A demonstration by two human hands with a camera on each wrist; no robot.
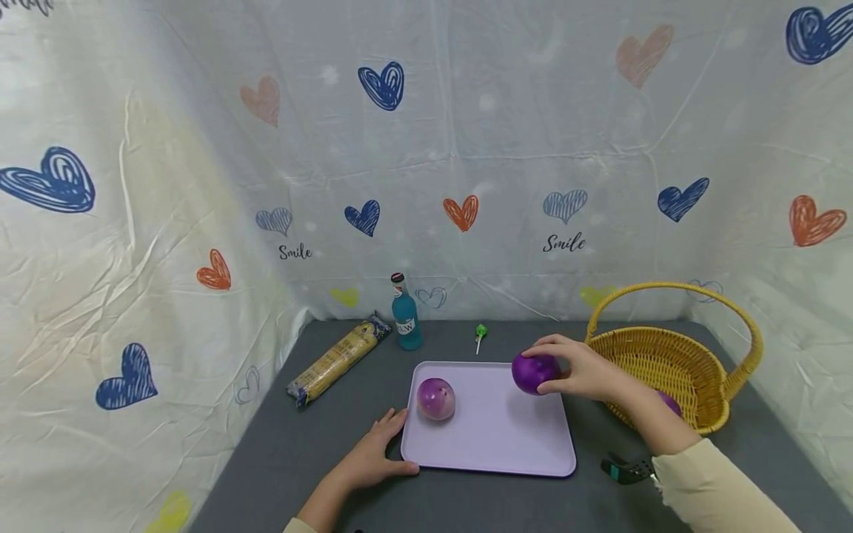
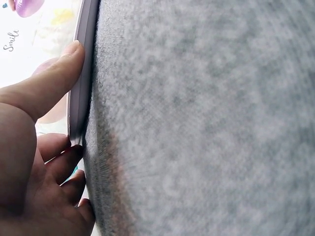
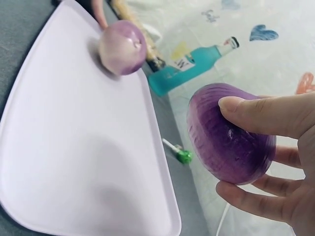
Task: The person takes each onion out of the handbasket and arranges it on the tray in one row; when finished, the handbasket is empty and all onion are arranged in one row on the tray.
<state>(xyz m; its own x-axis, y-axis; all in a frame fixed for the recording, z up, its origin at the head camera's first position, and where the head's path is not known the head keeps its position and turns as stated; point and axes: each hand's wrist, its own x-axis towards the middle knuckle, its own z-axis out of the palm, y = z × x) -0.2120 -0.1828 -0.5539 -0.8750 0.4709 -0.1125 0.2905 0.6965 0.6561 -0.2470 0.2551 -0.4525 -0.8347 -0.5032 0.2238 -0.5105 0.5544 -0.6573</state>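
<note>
My right hand [image 1: 578,370] grips a deep purple onion [image 1: 533,372] above the right part of a pale lilac tray [image 1: 493,437]. In the right wrist view the thumb lies across the streaked skin of this onion [image 3: 229,140], with the fingers round its other side. A paler purple and whitish onion [image 1: 436,400] sits on the left part of the tray. My left hand [image 1: 373,453] holds the tray's near left corner, thumb on the front edge and fingers along the left side. In the left wrist view, the thumb [image 2: 61,73] presses the tray's rim [image 2: 84,73].
A yellow wicker basket [image 1: 649,339] with an arched handle stands right of the tray, a purple thing [image 1: 668,402] partly visible inside. Behind are a green lollipop [image 1: 481,334], a blue bottle [image 1: 406,320] and a long yellow packet [image 1: 338,361]. A dark strap [image 1: 626,469] lies near the right forearm.
</note>
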